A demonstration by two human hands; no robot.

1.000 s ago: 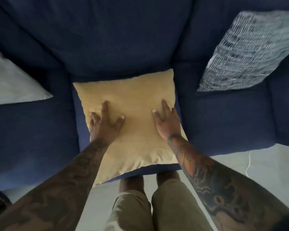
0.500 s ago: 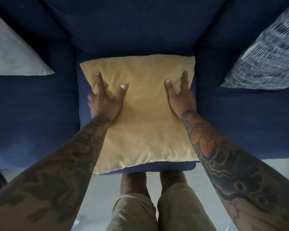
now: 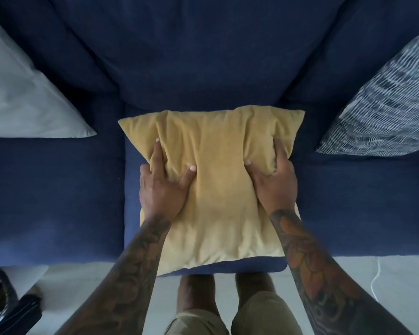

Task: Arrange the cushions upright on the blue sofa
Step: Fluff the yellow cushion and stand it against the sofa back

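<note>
2 hands (image 3: 163, 189) (image 3: 273, 182) gripping yellow cushion (image 3: 218, 189) (between), sofa (image 3: 203, 56)

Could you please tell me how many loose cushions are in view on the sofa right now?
3: the yellow cushion lies on the middle seat under both hands, the white cushion is at the left edge, the striped cushion at the right. Others may lie outside the frame.

We are looking down onto a pale, smooth floor (image 3: 397, 281) that is running along the front edge of the seating and catching soft, even light. A thin white cord (image 3: 376, 281) is trailing across it near the right edge. At the lower left corner a dark, glossy object (image 3: 7, 308) is sitting on the floor, too cropped for us to identify.
</note>
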